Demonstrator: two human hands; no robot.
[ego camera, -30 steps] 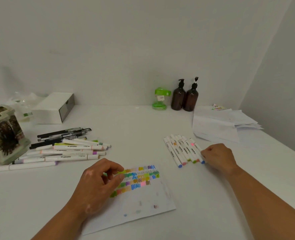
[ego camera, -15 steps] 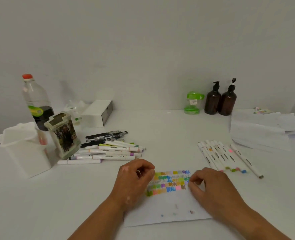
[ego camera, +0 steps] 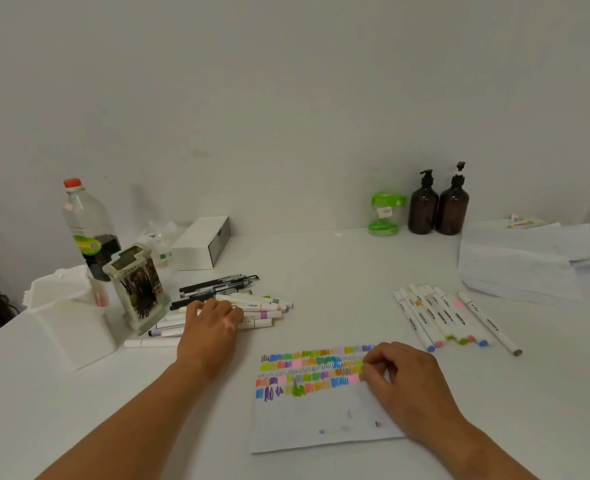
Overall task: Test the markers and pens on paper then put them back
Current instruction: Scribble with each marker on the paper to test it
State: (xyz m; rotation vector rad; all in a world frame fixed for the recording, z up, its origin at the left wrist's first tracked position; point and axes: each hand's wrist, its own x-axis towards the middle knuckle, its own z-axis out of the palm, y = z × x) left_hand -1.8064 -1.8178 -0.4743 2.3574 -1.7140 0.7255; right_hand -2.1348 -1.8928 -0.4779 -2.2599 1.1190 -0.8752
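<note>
Two groups of markers lie on the tabletop (ego camera: 321, 265): a loose pile (ego camera: 265, 310) at the left, with black pens (ego camera: 217, 284) just behind it, and a neat row (ego camera: 442, 317) at the right. The left hand (ego camera: 212, 327) rests palm down on the pile, its bent fingers (ego camera: 229, 308) touching the white barrels; I cannot tell whether they grip one. The right hand (ego camera: 407, 382) sits on the scribbled paper (ego camera: 321, 420), its fingers loosely curled and its tips on the coloured swatches, near the row but apart from it.

Along back wall: two amber pump bottles (ego camera: 423, 206) side by side, green-lidded jar (ego camera: 385, 213) just beside. Left side of tabletop (ego camera: 321, 268): red-capped clear bottle (ego camera: 86, 223), white box (ego camera: 201, 242).
</note>
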